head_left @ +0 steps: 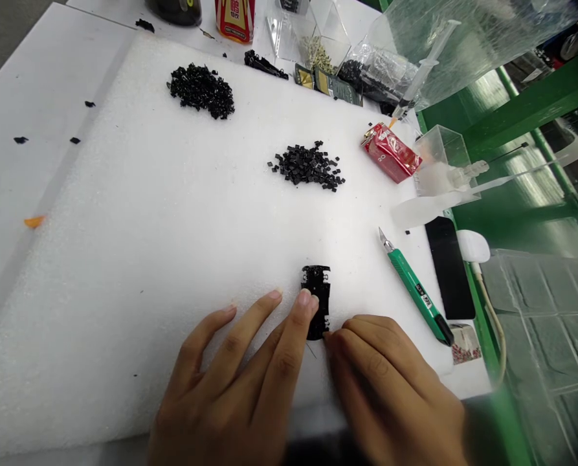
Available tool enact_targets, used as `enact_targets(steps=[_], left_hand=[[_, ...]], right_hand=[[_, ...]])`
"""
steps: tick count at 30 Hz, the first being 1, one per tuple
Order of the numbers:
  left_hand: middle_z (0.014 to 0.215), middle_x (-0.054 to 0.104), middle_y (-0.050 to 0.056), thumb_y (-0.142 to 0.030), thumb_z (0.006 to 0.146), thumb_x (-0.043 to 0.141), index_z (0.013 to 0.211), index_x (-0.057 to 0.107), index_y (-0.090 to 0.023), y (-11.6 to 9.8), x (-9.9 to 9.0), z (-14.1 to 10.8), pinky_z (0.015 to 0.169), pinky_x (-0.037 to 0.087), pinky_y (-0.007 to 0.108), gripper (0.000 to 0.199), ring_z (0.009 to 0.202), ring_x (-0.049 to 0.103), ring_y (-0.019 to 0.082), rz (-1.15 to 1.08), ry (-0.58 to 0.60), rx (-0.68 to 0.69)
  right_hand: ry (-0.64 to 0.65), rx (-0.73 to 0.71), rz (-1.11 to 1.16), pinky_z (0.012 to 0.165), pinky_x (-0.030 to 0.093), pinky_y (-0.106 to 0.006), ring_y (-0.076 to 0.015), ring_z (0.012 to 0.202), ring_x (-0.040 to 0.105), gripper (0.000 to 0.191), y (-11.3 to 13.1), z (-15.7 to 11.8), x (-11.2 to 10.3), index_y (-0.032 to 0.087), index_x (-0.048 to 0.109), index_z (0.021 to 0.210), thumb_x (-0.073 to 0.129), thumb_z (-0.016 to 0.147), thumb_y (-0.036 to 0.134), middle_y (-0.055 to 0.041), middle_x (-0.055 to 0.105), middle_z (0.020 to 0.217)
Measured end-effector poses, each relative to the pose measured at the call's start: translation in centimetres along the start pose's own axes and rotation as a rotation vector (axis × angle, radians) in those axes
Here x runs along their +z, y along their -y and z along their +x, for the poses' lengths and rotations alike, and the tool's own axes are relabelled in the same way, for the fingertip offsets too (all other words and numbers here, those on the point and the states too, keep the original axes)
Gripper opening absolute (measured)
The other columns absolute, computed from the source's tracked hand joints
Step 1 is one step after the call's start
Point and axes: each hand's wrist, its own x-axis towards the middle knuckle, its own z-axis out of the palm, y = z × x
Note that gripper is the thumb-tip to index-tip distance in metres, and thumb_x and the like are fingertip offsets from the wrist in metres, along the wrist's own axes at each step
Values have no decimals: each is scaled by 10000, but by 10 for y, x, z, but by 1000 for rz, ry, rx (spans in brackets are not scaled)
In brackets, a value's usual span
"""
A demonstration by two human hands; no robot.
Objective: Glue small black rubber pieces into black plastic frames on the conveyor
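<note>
Steady the flat, notched, glossy black plate [322,294] lightly with the open left hand [230,382]; the right hand [395,382], fingertips closed at its corner, perhaps pinches something hidden.

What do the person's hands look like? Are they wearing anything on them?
The left hand and right hand look bare: no gloves or rings show. The left one has slim fingers with plain, unpainted-looking nails. I can't make out any sleeves clearly.
</note>
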Motion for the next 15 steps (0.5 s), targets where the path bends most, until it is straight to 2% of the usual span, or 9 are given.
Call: enact_targets(steps=[8, 15], left_hand=[[1421, 570, -62, -109, 1008, 435, 1433, 524, -134, -1, -1, 1, 1128, 369, 375, 435, 1290, 564, 165, -26, 4, -7], [1413, 575, -77, -101, 988, 437, 1418, 541, -148, 1, -5, 1, 1086, 394, 391, 445, 1288, 568, 173, -45, 31, -9]], right_hand=[[-56, -4, 15, 865, 549, -289, -145, 993, 612, 285, 1, 1, 2, 79, 653, 1100, 611, 868, -82, -90, 653, 1055], [-23, 16, 17, 887, 542, -276, -128, 980, 606, 260, 0, 5, 0, 73, 655, 1087, 606, 877, -73, -84, 655, 1043]])
